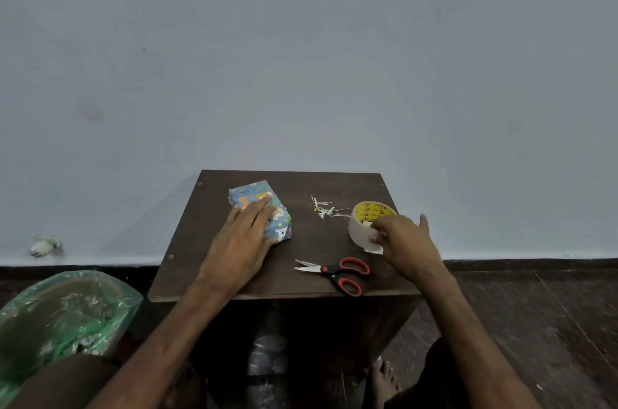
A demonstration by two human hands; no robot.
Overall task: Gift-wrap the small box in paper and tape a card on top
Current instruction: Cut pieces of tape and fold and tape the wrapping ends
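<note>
The small box (254, 196), wrapped in blue cartoon-print paper, lies on the left half of the dark wooden table (301, 184). My left hand (240, 241) rests flat on it with straight fingers, covering its near side. A tape roll (363, 221) with a yellow core stands at the right. My right hand (406, 243) is against the roll and pinches its loose tape end. Red-handled scissors (337, 271) lie near the front edge, blades slightly apart and pointing left. No card is visible.
Small paper scraps (324, 209) lie between the box and the tape roll. A bin lined with a green plastic bag (63, 311) stands on the floor at the left. A pale wall rises behind the table. My bare foot (384, 378) shows below it.
</note>
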